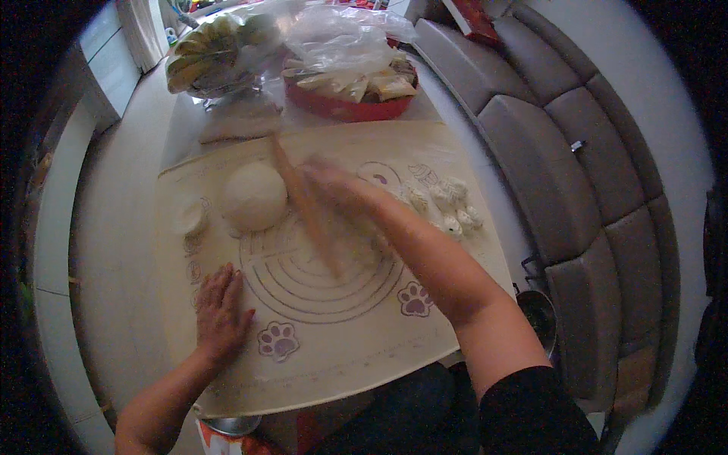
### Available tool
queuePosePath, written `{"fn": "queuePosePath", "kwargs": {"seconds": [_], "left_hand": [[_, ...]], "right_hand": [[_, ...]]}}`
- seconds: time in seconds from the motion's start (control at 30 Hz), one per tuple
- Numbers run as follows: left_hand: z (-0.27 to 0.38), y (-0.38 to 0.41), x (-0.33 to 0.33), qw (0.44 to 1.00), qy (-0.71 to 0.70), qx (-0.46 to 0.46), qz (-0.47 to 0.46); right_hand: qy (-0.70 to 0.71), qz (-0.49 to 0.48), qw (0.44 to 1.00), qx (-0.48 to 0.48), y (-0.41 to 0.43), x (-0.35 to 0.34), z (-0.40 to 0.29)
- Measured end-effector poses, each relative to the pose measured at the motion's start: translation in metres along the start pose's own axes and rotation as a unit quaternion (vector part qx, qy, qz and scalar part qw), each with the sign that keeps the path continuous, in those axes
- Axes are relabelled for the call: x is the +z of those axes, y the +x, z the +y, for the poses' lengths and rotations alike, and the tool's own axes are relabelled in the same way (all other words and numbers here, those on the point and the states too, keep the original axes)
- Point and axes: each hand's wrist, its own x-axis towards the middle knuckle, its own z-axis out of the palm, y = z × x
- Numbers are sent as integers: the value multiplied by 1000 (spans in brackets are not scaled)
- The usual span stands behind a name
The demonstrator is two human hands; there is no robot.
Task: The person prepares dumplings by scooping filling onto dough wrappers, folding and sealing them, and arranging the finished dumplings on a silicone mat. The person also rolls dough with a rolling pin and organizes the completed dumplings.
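My left hand rests palm down on the left part of a cream silicone pastry mat, its fingers slightly spread. My right hand, blurred, reaches across the mat beside a wooden rolling pin. Fingertips meet or nearly meet the pin's side; the blur hides whether they grip it. The pin lies slantwise over the mat's printed circles. Just left of it sits a large smooth ball of dough. A smaller pale dough piece lies near the left edge. Several pleated dumplings are grouped beyond my right forearm.
At the table's far end, bananas in clear plastic stand beside a red round container with wrapped items and a plastic bag on top. A folded cloth lies behind the mat. A sofa and dark pan are right.
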Motion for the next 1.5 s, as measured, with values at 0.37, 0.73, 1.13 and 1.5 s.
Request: {"fn": "queuePosePath", "kwargs": {"seconds": [0.37,0.73,1.13,1.5], "left_hand": [[6,1,-2,1000,8,-23,-14],[-1,-7,-9,1000,15,-12,-17],[0,-4,-10,1000,9,-13,-17],[3,-5,-11,1000,18,-15,-14]], "right_hand": [[-380,-77,906,171,-64,-125,-9],[-325,65,863,381,-92,-168,-17],[-368,103,792,475,-94,-181,0],[-290,27,928,235,39,-30,-24]]}}
